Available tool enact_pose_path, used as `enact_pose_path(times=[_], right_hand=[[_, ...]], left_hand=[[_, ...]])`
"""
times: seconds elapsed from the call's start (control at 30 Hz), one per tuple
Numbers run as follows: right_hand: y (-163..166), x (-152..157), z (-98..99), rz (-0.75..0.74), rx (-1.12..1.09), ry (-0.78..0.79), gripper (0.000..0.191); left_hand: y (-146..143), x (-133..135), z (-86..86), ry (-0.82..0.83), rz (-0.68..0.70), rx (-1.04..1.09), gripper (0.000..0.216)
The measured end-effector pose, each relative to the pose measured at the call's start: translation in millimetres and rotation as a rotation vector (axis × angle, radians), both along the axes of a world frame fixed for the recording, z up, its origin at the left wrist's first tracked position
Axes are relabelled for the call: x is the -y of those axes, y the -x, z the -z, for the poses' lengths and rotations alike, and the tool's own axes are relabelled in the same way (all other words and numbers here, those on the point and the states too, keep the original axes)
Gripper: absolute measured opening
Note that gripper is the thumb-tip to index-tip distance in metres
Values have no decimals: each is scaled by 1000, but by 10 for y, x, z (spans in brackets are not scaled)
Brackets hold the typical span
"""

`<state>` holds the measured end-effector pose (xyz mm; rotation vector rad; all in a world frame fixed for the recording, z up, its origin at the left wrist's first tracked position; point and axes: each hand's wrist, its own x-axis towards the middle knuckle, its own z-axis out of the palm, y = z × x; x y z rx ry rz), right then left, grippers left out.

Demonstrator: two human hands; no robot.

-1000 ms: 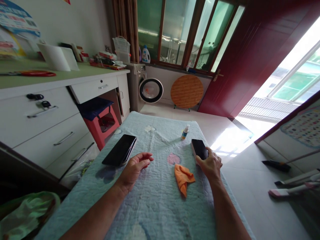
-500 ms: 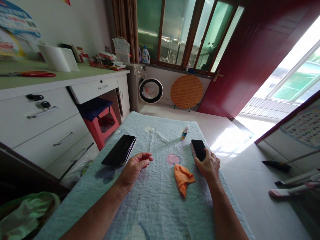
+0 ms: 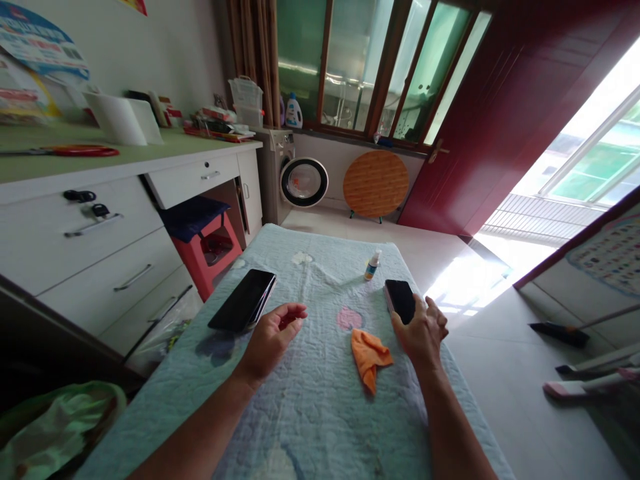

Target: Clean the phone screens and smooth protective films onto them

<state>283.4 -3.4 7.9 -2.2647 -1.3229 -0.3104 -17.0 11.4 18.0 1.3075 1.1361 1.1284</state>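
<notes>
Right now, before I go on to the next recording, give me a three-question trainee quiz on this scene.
1. True or false: the orange cloth lies between the person's two hands.
2. What does the right hand touch? A) the spray bottle B) the dark phone on the right C) the cloth
3. Fill in: the left hand rests palm up, holding nothing, beside the ____ of dark phones on the quilt.

Key: 1 true. 2 B; the fingers lie at its near end, with no full grip visible. 3 stack.
</notes>
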Motion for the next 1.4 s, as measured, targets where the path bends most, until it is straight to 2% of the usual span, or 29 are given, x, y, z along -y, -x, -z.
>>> enact_pose_path(times=[0.07, 0.13, 0.23, 0.33, 0.4, 0.53, 0.7, 0.83, 1.07, 1.2, 1.4], right_hand=[[66, 41, -44, -141, -3, -134, 54], [155, 91, -73, -356, -73, -184, 41], [306, 169, -84, -627, -174, -11, 24], [417, 220, -62, -697, -120, 151, 17], [455, 230, -39, -702, -70, 231, 12], [494, 217, -2, -706, -41, 317, 3], [561, 221, -10, -752, -119, 261, 8], [588, 229, -14, -747, -172, 162, 10], [586, 208, 10, -755, -224, 174, 9], [610, 209, 19, -758, -236, 170, 10], [719, 199, 35, -827, -236, 77, 12]], left_hand=[[21, 18, -14, -87, -52, -113, 31], [61, 26, -31, -203, -115, -256, 28], [156, -3, -58, -468, -214, -477, 26], [274, -83, -72, -646, -351, -681, 26], [350, -149, -66, -634, -483, -833, 29], [458, -256, -13, -523, -607, -1110, 43], [508, -287, 36, -346, -589, -1302, 55], [539, -283, 22, -261, -529, -1366, 56], [609, -318, 32, -185, -495, -1379, 54], [613, -323, 41, -194, -489, -1385, 55], [590, -314, 22, -210, -509, -1379, 54]])
